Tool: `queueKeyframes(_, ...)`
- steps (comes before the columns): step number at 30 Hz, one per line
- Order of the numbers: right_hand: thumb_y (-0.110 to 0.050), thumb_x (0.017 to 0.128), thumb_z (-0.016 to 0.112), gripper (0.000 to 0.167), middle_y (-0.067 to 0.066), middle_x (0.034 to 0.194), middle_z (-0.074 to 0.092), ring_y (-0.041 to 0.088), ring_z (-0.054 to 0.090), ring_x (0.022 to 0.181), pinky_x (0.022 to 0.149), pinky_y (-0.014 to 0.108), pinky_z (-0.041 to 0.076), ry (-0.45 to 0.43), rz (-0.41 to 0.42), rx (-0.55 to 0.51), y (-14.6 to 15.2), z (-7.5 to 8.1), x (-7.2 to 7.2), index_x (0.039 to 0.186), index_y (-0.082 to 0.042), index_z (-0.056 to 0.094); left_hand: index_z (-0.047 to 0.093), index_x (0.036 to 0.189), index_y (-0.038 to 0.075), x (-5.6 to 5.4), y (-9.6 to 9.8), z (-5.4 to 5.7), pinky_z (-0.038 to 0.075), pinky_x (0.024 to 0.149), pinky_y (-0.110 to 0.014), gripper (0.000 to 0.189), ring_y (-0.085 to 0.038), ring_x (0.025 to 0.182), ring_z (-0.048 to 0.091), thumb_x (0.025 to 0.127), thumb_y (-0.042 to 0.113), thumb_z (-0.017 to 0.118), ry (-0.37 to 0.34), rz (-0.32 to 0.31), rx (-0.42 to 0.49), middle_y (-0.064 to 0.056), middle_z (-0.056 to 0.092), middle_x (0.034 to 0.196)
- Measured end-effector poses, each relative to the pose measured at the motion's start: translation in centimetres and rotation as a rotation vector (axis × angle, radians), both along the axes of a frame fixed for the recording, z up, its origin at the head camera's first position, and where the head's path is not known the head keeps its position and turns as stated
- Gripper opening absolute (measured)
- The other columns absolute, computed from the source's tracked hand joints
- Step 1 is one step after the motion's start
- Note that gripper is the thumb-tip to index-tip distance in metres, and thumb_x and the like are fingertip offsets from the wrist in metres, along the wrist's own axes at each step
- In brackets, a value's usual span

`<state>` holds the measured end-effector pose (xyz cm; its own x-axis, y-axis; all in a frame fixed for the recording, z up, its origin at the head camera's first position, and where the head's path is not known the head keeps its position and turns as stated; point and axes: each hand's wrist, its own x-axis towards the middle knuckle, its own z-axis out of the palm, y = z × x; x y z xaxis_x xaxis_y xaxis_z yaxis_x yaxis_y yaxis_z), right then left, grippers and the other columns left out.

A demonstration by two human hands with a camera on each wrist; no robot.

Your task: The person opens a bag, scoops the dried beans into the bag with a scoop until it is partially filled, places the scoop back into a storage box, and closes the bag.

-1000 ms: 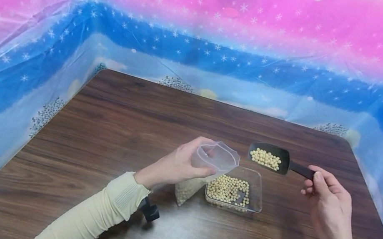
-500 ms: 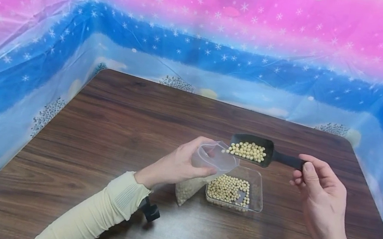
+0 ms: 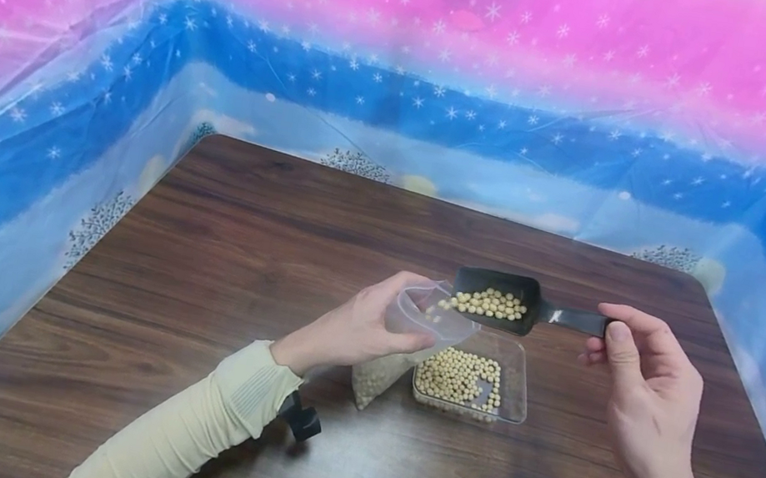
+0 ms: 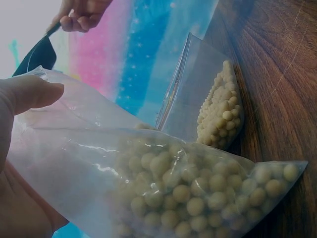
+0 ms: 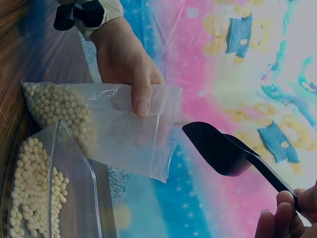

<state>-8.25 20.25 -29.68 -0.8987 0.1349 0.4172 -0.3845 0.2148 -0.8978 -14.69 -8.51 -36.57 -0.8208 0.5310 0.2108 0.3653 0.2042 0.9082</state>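
Note:
My left hand (image 3: 364, 325) grips the upper part of a clear plastic zip bag (image 5: 126, 106), keeping its mouth spread. Round pale-yellow beans (image 4: 185, 201), soybeans by their look, fill the bag's lower part, which reaches the table. The right hand (image 3: 653, 415) pinches the handle end of a black scoop (image 3: 497, 282) between thumb and fingers. Tilted left, the scoop has its lip over the bag's mouth, and beans (image 3: 494, 302) slide from it into the bag. Beneath the scoop, to the bag's right, sits a clear rectangular container (image 3: 515, 392) with more beans (image 3: 455, 376).
The dark wood-grain table (image 3: 238, 240) extends around the bag and container. A pink and blue patterned cloth (image 3: 348, 81) hangs along the table's back and sides. Both wrists carry small black devices (image 3: 300, 418).
The right hand has moved the scoop left, from above the container to the bag's mouth, and tilted it. Beans have begun falling into the bag. My left hand stays in place.

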Motion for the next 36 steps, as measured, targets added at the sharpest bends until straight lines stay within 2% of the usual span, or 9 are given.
queueKeyframes(10,-0.001,0.097,0.053,0.022,0.004,0.076,0.065,0.012,0.063,0.07,0.068,0.018,0.054,0.103,-0.059,0.131,-0.3,0.2,0.3,0.114,0.011,0.062,0.044,0.137,0.014,-0.1,0.1,0.0,0.053,0.085,-0.028,0.06,-0.012,0.097,0.063,0.086,0.02,0.075,-0.006,0.004,-0.011,-0.001,0.062,0.113)
queueKeyframes(16,0.007,0.095,0.053,0.02,0.007,0.078,0.066,0.011,0.063,0.071,0.068,0.016,0.052,0.225,-0.046,0.163,-0.4,0.1,0.3,0.112,0.014,0.062,0.045,0.136,0.014,-0.1,0.1,-0.1,0.053,0.086,-0.029,0.059,-0.01,0.097,0.062,0.086,0.019,0.075,0.013,0.013,-0.018,0.0,0.062,0.112)
queueKeyframes(18,0.008,0.095,0.054,0.02,0.005,0.08,0.066,0.01,0.064,0.072,0.068,0.015,0.051,0.262,-0.079,0.196,-0.3,0.2,0.3,0.111,0.014,0.062,0.045,0.136,0.014,-0.1,0.1,-0.1,0.052,0.086,-0.03,0.059,-0.01,0.097,0.062,0.086,0.02,0.076,0.016,0.02,-0.022,0.0,0.061,0.112)
queueKeyframes(21,0.005,0.094,0.056,0.018,0.002,0.083,0.067,0.007,0.063,0.071,0.066,0.013,0.049,0.317,-0.173,0.239,-0.2,0.6,0.6,0.108,0.013,0.064,0.046,0.136,0.014,0.0,0.0,-0.1,0.052,0.086,-0.03,0.059,-0.011,0.098,0.062,0.086,0.02,0.076,0.022,0.025,-0.029,0.0,0.06,0.113)
queueKeyframes(24,-0.001,0.094,0.058,0.018,-0.001,0.079,0.064,0.001,0.055,0.066,0.059,0.011,0.041,0.342,-0.278,0.347,0.2,1.2,0.9,0.106,0.007,0.069,0.046,0.136,0.014,0.1,-0.1,-0.1,0.052,0.087,-0.031,0.059,-0.012,0.098,0.062,0.086,0.021,0.076,0.017,0.025,-0.027,-0.001,0.059,0.113)
queueKeyframes(27,-0.007,0.095,0.057,0.019,0.0,0.072,0.058,-0.001,0.043,0.058,0.05,0.012,0.031,0.349,-0.31,0.573,0.5,1.2,0.9,0.105,0.0,0.071,0.046,0.136,0.015,0.1,-0.1,-0.1,0.052,0.087,-0.031,0.059,-0.012,0.099,0.061,0.086,0.022,0.076,0.005,0.024,-0.023,0.0,0.059,0.114)
queueKeyframes(29,-0.007,0.094,0.054,0.02,0.001,0.07,0.056,0.001,0.04,0.056,0.047,0.012,0.029,0.364,-0.285,0.724,0.4,0.7,0.7,0.104,-0.001,0.07,0.046,0.136,0.016,0.1,-0.1,-0.1,0.052,0.087,-0.031,0.059,-0.012,0.099,0.061,0.085,0.022,0.076,-0.001,0.025,-0.021,0.0,0.06,0.114)
queueKeyframes(31,-0.006,0.092,0.052,0.02,0.002,0.071,0.057,0.004,0.041,0.056,0.045,0.014,0.031,0.392,-0.235,0.822,0.3,-0.2,0.3,0.102,0.0,0.069,0.046,0.136,0.016,0.1,-0.1,-0.1,0.052,0.088,-0.032,0.06,-0.012,0.099,0.061,0.085,0.023,0.076,-0.001,0.024,-0.019,0.0,0.06,0.114)
queueKeyframes(36,-0.011,0.092,0.046,0.024,0.005,0.078,0.058,0.012,0.047,0.067,0.052,0.021,0.039,0.454,-0.145,0.925,-0.2,-2.5,-0.6,0.099,0.001,0.066,0.046,0.136,0.018,0.0,-0.1,-0.3,0.052,0.087,-0.032,0.059,-0.012,0.098,0.062,0.085,0.025,0.076,0.001,0.013,-0.016,0.0,0.06,0.115)
